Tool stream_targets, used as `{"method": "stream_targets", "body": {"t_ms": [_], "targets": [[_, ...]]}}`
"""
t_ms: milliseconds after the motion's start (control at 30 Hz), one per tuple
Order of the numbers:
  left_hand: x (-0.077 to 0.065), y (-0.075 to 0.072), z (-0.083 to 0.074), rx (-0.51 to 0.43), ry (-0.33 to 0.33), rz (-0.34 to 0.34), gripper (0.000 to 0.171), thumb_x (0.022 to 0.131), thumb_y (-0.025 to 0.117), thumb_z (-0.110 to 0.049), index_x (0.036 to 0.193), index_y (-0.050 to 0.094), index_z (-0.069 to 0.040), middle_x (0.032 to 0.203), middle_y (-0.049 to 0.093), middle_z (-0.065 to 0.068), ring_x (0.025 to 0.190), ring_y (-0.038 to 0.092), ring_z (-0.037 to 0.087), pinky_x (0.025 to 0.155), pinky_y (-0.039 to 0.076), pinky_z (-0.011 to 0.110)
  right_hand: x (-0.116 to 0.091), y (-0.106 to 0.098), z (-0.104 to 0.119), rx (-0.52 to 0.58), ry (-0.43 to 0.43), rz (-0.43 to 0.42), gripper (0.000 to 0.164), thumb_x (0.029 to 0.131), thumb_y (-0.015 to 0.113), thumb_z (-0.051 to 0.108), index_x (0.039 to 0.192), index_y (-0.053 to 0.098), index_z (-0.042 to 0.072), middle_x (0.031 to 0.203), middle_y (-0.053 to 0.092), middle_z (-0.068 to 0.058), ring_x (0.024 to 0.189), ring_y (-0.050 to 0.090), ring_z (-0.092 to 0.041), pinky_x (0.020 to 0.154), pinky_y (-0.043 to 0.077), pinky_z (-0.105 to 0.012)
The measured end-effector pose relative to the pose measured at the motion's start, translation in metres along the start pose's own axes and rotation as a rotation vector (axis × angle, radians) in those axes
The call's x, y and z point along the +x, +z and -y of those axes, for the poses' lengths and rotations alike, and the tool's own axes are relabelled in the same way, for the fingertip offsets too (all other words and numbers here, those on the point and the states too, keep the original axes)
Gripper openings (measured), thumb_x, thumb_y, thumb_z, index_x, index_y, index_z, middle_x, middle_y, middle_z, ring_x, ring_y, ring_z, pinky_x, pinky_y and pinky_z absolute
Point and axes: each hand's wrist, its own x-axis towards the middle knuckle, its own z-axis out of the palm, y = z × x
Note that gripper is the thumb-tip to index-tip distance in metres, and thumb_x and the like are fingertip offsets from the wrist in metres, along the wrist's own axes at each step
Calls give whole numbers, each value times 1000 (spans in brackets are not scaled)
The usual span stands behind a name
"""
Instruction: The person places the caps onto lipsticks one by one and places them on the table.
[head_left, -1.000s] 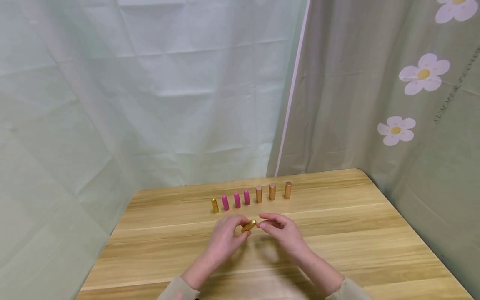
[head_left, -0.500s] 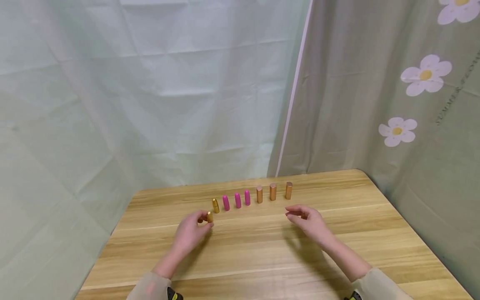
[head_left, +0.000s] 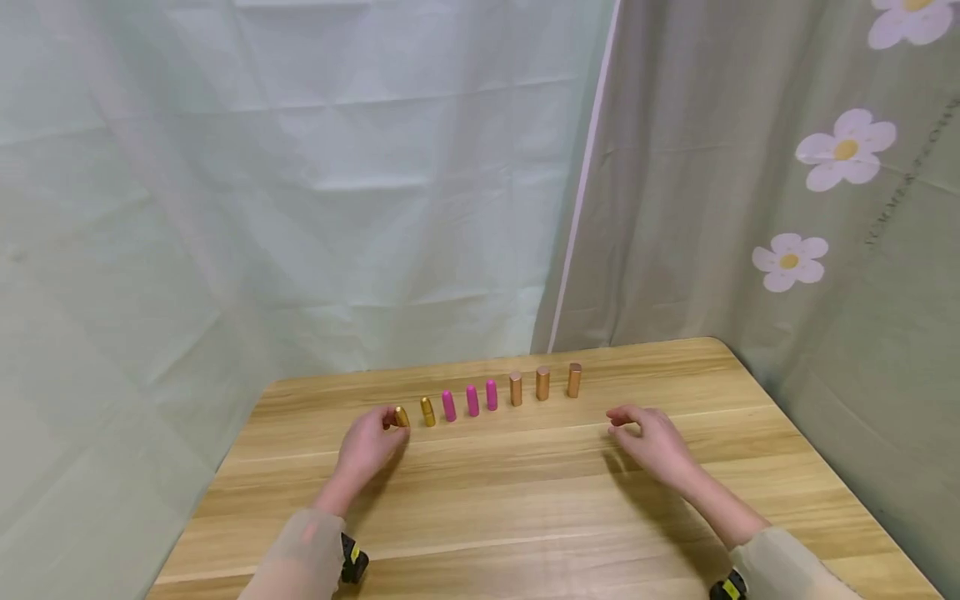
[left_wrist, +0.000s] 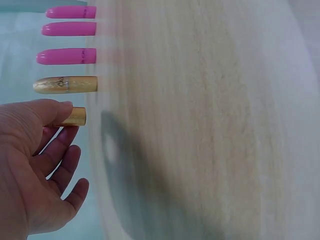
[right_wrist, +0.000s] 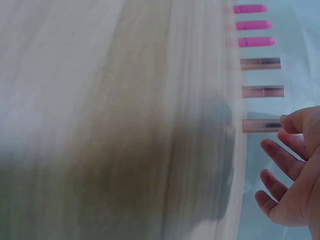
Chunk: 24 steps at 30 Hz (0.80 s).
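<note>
At the left end of a row of lipsticks, my left hand [head_left: 369,442] pinches a gold bullet-shaped lipstick [head_left: 402,417] between thumb and fingers. In the left wrist view the thumb covers the upper part of that gold tube [left_wrist: 77,117]. Just right of it stands a second gold lipstick [head_left: 427,411], upright. My right hand [head_left: 654,446] hovers over the right part of the table, fingers loosely bent and holding nothing. Nearest to it is the rightmost copper lipstick [head_left: 574,380]; in the right wrist view the fingertips overlap the end of this copper tube [right_wrist: 261,125].
Three pink lipsticks [head_left: 472,401] stand upright mid-row, followed by three copper ones including the middle copper tube [head_left: 542,383]. All are on a wooden table [head_left: 495,517]. Behind hang pale curtains [head_left: 390,183], with a flower-printed curtain [head_left: 787,317] at the right.
My left hand has carried the gold lipstick from the middle of the table leftward to the row's left end. My right hand has moved away to the right.
</note>
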Motion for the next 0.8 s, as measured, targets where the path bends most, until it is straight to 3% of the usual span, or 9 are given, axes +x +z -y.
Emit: {"method": "stream_targets", "body": {"t_ms": [533,800], "targets": [[9,14,8,11,-17,13,18,89,74,-14,103,68,-4,101,72,12,96,66,31,87,52,52,-4,-2,-7,-5,34,14,27,99,70,19,122,71,7,113,73,-4,113,58,-35,97,44,-58],[1,10,18,20,19,9,57,91,73,-22,138,55,5,127,64,26,119,59,44,101,46,59,-6,-4,-8,-13,23,-3,27,98,70,19,122,71,5,114,73,-8,113,59,-37,97,44,-59]]}}
